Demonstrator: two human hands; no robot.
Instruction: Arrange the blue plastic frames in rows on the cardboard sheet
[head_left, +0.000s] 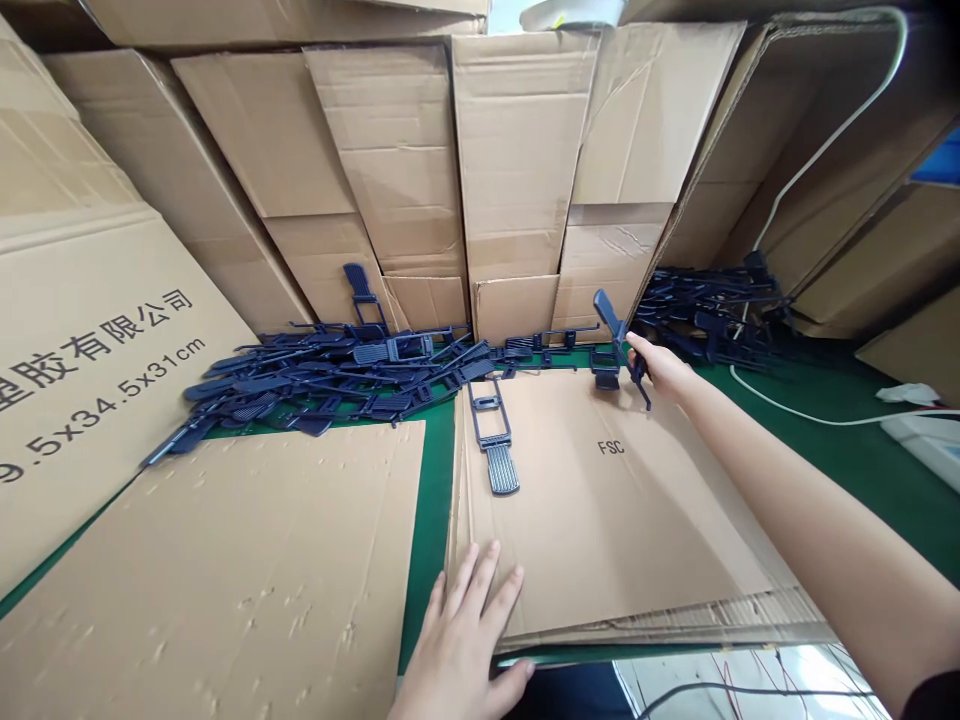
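My right hand is closed around a dark blue plastic part with a flat paddle end, above the far edge of the stacked cardboard sheets. Another blue plastic part shows just beneath it; whether the two touch, I cannot tell. My left hand rests with fingers spread at the near left edge of the sheets, holding nothing. Ahead of its fingertips lies a single blue plastic frame with a ribbed paddle, paddle end toward me.
A tangled heap of similar blue parts lies at back left, with another pile at back right. Cardboard boxes wall the rear. A separate cardboard sheet covers the left. A white cable crosses the green table.
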